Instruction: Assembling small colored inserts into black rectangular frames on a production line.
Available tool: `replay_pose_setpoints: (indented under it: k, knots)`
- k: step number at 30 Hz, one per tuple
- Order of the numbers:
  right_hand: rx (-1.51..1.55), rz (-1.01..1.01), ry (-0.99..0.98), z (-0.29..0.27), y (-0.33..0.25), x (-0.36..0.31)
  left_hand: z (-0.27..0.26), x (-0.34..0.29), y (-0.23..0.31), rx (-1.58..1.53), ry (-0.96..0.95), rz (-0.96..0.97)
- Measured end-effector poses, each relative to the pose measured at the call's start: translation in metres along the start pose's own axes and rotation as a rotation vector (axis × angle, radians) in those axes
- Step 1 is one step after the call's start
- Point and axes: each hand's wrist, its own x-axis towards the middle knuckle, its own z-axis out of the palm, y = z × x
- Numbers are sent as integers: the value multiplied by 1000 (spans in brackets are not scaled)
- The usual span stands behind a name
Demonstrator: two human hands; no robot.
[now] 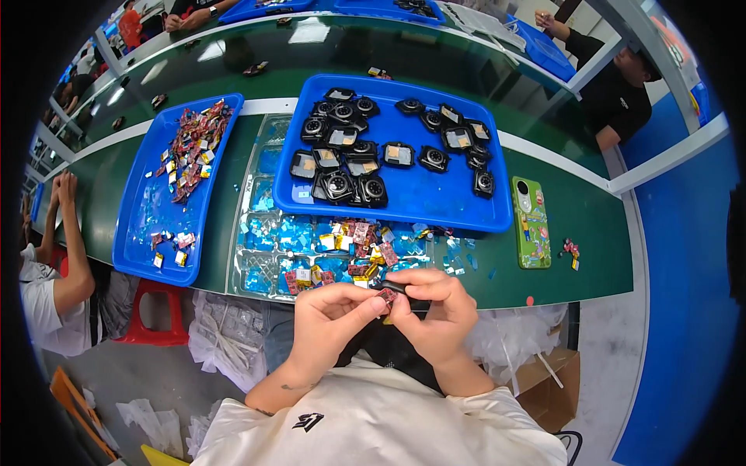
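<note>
My left hand [336,320] pinches a small reddish circuit board [386,296] between thumb and fingertips at the table's front edge. My right hand [437,312] is closed on a small black case [393,286], its thumb meeting the same board. Fingers cover much of both pieces. Just beyond lies a heap of red boards with silver and yellow battery-like blocks [361,237], on a clear compartment tray [247,268] strewn with blue film bits. Behind it, a large blue tray [435,203] bears several black watch cases [339,185], some with round dark sensor backs.
A second blue tray [159,210] on the left holds piled boards. A phone in a green patterned case [531,223] lies at right, near a few loose boards [571,252]. A conveyor-like green belt [272,66] runs behind. A co-worker's arms [68,233] show at left.
</note>
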Motion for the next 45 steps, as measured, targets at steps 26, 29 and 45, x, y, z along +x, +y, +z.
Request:
replay_pose_setpoints:
  k: [26, 29, 45]
  knots:
    - [-56, -178, -519, -39, -14, 30, -15, -2, -1, 201, -113, 41]
    - [-87, -211, -584, -43, -18, 45, -17, 0, -3, 184, -127, 54]
    - [-1106, 562, -176, -102, 181, 271, -19, -13, 5, 234, -15, 235]
